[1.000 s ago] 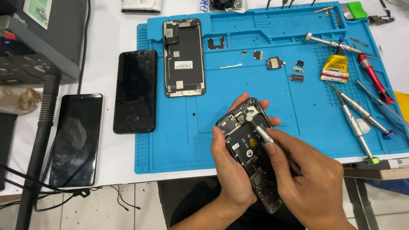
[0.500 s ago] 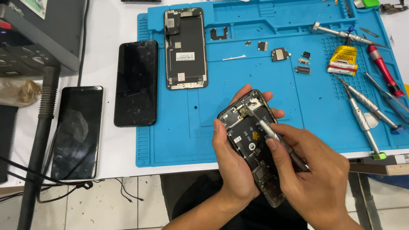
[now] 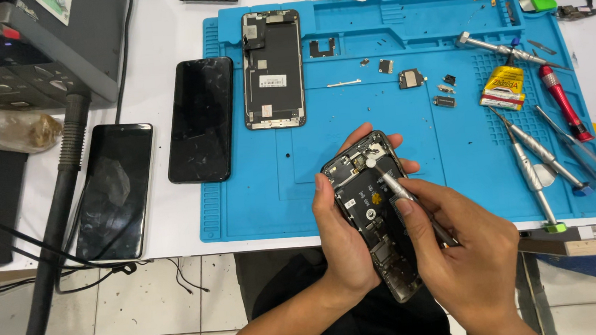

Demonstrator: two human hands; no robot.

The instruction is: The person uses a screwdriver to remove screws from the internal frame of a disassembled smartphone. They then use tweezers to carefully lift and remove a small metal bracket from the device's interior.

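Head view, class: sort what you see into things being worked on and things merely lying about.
In use:
opened phone body, left hand
screwdriver, right hand

Lying about:
two dark phones
detached screen
red-handled screwdriver
yellow glue tube

My two hands (image 3: 346, 242) (image 3: 461, 261) hold one opened phone (image 3: 376, 211) and one metal driver (image 3: 403, 195); two dark phones (image 3: 200, 118) (image 3: 115, 189) lie on the white table, one detached screen (image 3: 273, 69) on the single blue mat (image 3: 257, 192), one red-handled driver (image 3: 562, 100), one yellow tube (image 3: 503, 87)
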